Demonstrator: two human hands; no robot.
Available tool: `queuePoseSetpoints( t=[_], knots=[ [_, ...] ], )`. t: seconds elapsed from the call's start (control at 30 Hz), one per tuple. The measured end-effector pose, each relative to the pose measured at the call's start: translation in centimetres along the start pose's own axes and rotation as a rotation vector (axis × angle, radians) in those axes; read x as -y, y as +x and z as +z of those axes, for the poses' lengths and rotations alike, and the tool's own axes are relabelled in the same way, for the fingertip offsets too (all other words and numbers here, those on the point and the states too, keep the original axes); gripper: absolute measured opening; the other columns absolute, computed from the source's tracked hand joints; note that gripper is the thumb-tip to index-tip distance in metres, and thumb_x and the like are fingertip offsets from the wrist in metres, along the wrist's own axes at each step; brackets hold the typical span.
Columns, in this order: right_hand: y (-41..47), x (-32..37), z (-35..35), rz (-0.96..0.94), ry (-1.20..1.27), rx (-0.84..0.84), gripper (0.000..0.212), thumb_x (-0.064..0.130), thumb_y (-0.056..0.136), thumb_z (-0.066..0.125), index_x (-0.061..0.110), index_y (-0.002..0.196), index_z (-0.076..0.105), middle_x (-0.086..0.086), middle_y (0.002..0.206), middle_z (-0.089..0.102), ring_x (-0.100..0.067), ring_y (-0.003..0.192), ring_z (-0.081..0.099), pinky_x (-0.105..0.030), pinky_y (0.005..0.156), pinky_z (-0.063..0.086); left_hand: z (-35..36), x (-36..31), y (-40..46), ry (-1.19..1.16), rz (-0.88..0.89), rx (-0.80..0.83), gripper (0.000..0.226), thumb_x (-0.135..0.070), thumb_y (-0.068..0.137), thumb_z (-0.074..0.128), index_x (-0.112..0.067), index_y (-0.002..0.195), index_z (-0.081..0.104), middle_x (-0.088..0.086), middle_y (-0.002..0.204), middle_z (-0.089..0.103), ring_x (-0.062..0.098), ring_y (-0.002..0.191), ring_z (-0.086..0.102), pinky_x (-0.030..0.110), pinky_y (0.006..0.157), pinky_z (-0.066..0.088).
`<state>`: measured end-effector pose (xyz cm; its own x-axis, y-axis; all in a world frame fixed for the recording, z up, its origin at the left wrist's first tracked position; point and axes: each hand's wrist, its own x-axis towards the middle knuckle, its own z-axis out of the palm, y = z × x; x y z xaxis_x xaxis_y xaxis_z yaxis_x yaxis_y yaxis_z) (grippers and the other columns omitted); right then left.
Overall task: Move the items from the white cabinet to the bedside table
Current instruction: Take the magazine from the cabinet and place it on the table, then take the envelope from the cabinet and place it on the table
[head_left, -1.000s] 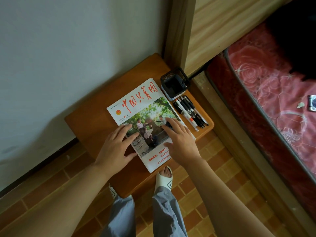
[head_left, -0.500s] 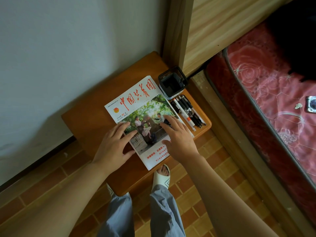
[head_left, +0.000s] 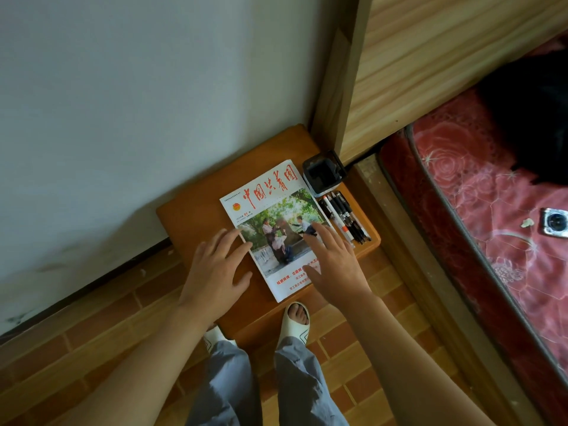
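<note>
Wooden bedside table (head_left: 196,207) bears a magazine (head_left: 276,229); left hand (head_left: 215,272) and right hand (head_left: 332,259) lie flat, fingers apart.

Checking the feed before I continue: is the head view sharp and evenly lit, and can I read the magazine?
Head view: dim, soft light; magazine title readable, small print not; both hands slightly motion-blurred; wide-angle bends the bed frame; the bed's far corner is near black.

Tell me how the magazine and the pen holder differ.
The magazine lies flat, and the pen holder stands upright beside its top corner. The magazine is white with red lettering and a photo; the pen holder is dark and open-topped. Both sit on the bedside table.
</note>
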<state>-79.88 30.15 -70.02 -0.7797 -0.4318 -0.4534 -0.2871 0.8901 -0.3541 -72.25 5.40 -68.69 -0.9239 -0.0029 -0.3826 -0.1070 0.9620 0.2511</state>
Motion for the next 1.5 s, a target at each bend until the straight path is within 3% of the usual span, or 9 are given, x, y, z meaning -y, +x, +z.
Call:
queuePoseSetpoints(
  t=[0.17, 0.5, 0.7, 0.9, 1.1, 1.27, 1.5],
  knots=[
    [-3.4, 3.3, -3.7, -0.035, 0.021, 0.015, 0.075, 0.044, 0.101, 0.063, 0.034, 0.163, 0.023, 0.002, 0.174, 0.009, -0.024, 0.16, 0.005, -0.047, 0.127, 0.009, -4.5, -2.5, -5.0, -0.087, -0.135, -0.06, 0.061, -0.051, 0.096, 0.061, -0.032, 0.152, 0.045, -0.001, 0.168, 0.026, 0.026, 0.157, 0.016, 0.056, 0.124, 0.02],
    [-9.9, 13.5, -8.8, -0.249, 0.05, 0.01, 0.068, 0.04, 0.099, 0.067, 0.026, 0.158, 0.036, -0.001, 0.172, 0.017, -0.024, 0.159, 0.012, -0.052, 0.127, 0.023, -12.5, -2.8, -17.8, -0.184, -0.368, -0.247, 0.057, -0.05, 0.097, 0.058, -0.031, 0.149, 0.048, -0.001, 0.166, 0.03, 0.025, 0.156, 0.02, 0.056, 0.121, 0.03],
    [-15.3, 20.0, -10.5, -0.38, -0.002, -0.002, 0.067, 0.038, 0.1, 0.065, 0.028, 0.159, 0.033, 0.001, 0.172, 0.016, -0.023, 0.159, 0.012, -0.048, 0.127, 0.019, -15.0, -1.3, -27.6, -0.203, -0.486, -0.366, 0.058, -0.048, 0.097, 0.059, -0.031, 0.151, 0.046, -0.003, 0.167, 0.026, 0.023, 0.156, 0.017, 0.055, 0.121, 0.032],
    [-23.4, 27.1, -9.6, -0.559, -0.187, 0.013, 0.069, 0.043, 0.1, 0.062, 0.029, 0.16, 0.031, 0.004, 0.173, 0.012, -0.02, 0.159, 0.007, -0.048, 0.129, 0.015, -14.9, 0.3, -42.2, -0.207, -0.649, -0.544, 0.058, -0.044, 0.096, 0.063, -0.03, 0.149, 0.047, -0.003, 0.167, 0.027, 0.024, 0.155, 0.02, 0.056, 0.12, 0.032],
    [-35.5, 34.4, -7.0, -0.739, -0.33, 0.065, 0.069, 0.049, 0.102, 0.057, 0.03, 0.161, 0.027, 0.003, 0.172, 0.013, -0.022, 0.16, 0.005, -0.048, 0.13, 0.012, -12.1, -1.0, -60.0, -0.208, -0.851, -0.614, 0.058, -0.049, 0.096, 0.06, -0.028, 0.148, 0.049, 0.002, 0.163, 0.034, 0.028, 0.149, 0.032, 0.057, 0.115, 0.038],
    [-45.0, 39.7, -4.7, -0.826, -0.306, 0.118, 0.069, 0.051, 0.101, 0.056, 0.032, 0.161, 0.029, 0.004, 0.17, 0.02, -0.021, 0.158, 0.016, -0.047, 0.129, 0.016, -10.5, -4.2, -73.9, -0.297, -1.068, -0.738, 0.055, -0.045, 0.097, 0.06, -0.022, 0.146, 0.051, 0.007, 0.158, 0.041, 0.031, 0.145, 0.038, 0.056, 0.113, 0.039],
    [-56.7, 49.3, -2.5, -1.111, -0.356, 0.09, 0.065, 0.055, 0.1, 0.052, 0.034, 0.158, 0.032, 0.005, 0.168, 0.025, -0.022, 0.155, 0.024, -0.05, 0.127, 0.023, -9.2, -7.7, -89.5, -0.27, -1.262, -0.926, 0.067, -0.06, 0.091, 0.041, -0.019, 0.142, 0.056, 0.011, 0.15, 0.049, 0.034, 0.137, 0.047, 0.058, 0.109, 0.043]
  ],
)
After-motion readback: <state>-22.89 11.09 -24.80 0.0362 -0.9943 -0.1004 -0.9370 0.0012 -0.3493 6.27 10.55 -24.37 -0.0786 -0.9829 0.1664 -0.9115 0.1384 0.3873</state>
